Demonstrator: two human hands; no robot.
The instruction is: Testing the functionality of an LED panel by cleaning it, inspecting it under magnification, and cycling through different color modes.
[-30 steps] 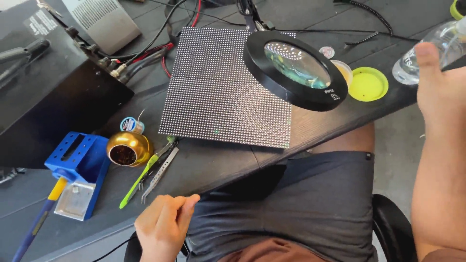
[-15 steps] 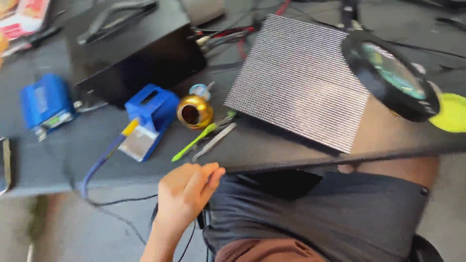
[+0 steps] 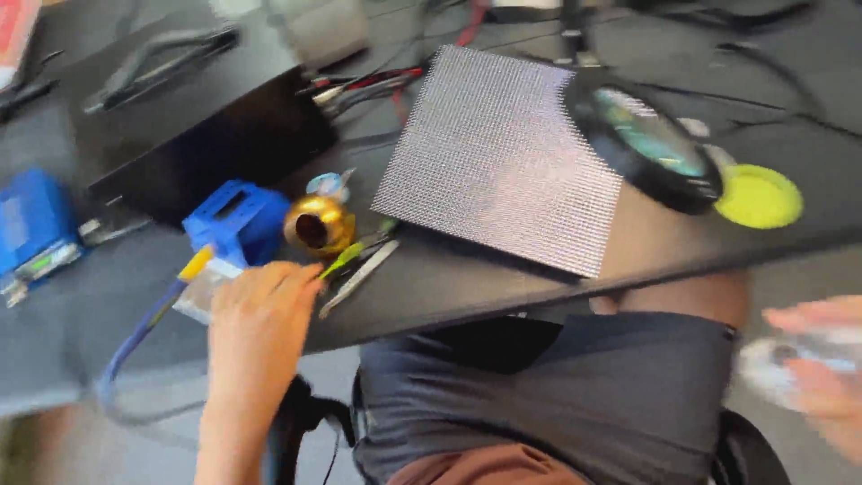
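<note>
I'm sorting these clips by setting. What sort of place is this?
Probably an electronics repair bench: a square LED matrix panel lies on the dark table, under a round magnifier lamp, with tweezers by the left hand.

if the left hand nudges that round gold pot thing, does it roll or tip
The gold pot looks rounded and lies mouth sideways, so it would probably roll rather than slide. The blue holder beside it may stop it. Its shiny surface likely feels slippery to the left hand.
</note>
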